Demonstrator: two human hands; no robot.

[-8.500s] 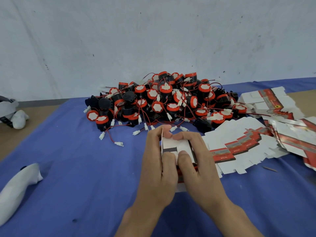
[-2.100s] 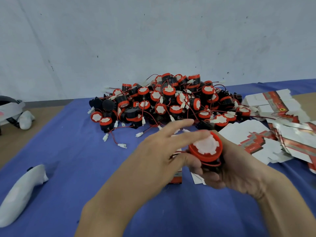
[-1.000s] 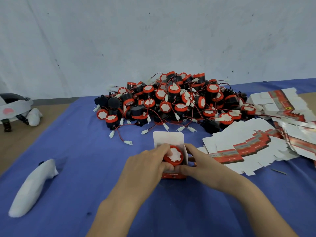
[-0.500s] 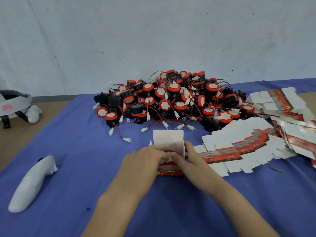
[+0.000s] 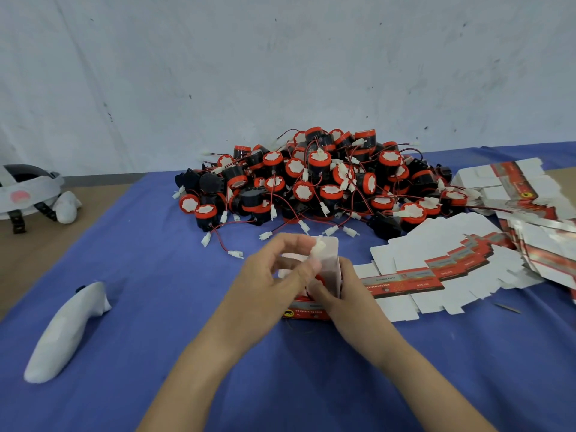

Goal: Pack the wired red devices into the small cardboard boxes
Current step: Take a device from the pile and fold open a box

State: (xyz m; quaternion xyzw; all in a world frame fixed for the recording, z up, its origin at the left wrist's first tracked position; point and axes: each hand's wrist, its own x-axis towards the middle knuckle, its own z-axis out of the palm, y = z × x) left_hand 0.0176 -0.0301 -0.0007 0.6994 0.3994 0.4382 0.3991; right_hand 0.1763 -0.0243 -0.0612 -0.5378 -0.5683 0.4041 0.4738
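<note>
Behind box [image 5: 307, 310]: device pile [image 5: 311, 182] | left fingers [image 5: 291, 243] pinch connector [image 5: 318, 247] | right fingers [image 5: 347, 272] grip box

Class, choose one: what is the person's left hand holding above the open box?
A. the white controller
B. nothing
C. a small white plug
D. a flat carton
C: the left hand pinches a white plug just above the open box, where a red device sits.

Left fingers [image 5: 296, 243] now pinch the connector [image 5: 318, 248]
</note>
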